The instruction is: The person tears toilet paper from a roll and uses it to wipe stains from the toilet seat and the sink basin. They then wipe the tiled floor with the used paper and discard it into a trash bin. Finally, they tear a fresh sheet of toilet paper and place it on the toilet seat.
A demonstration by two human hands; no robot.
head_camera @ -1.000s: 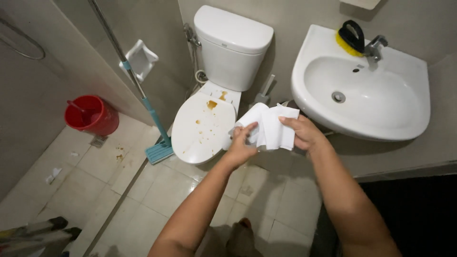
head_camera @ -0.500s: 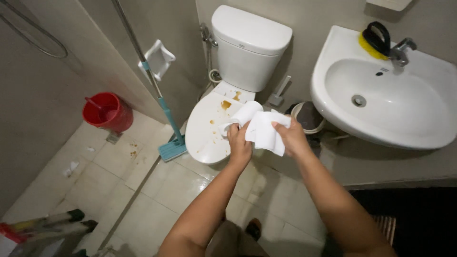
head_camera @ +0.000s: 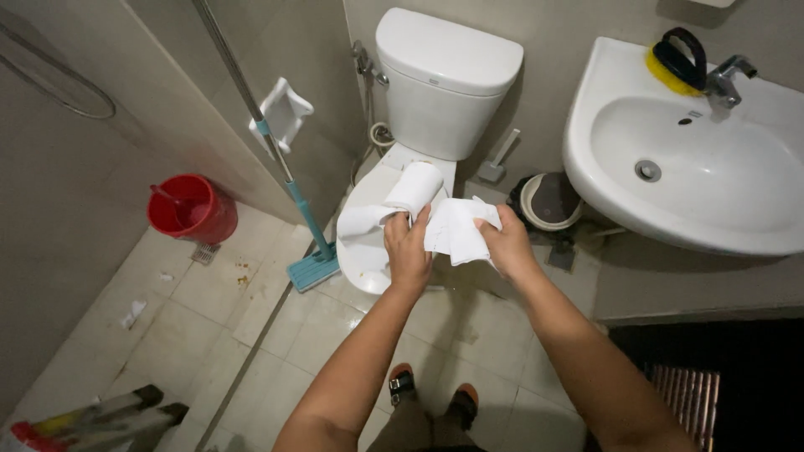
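Observation:
My left hand [head_camera: 408, 250] grips a white toilet paper roll [head_camera: 414, 188] with a strip trailing to the left. My right hand [head_camera: 507, 248] holds the folded end of the paper sheet [head_camera: 456, 233] stretched between both hands. Both hands hover over the closed lid of a white toilet [head_camera: 367, 251], whose cistern [head_camera: 444, 84] stands against the wall behind. The paper hides most of the lid.
A white sink [head_camera: 695, 176] with a tap and a yellow scrubber [head_camera: 674, 63] is at the right. A small bin [head_camera: 548, 201] sits beside the toilet. A teal floor mop [head_camera: 306, 226] leans on the glass partition; a red bucket [head_camera: 193, 208] stands beyond.
The paper bundle held in both hands has come apart into a roll in the left hand and a sheet pulled by the right. The view has shifted so the toilet lid stain is covered.

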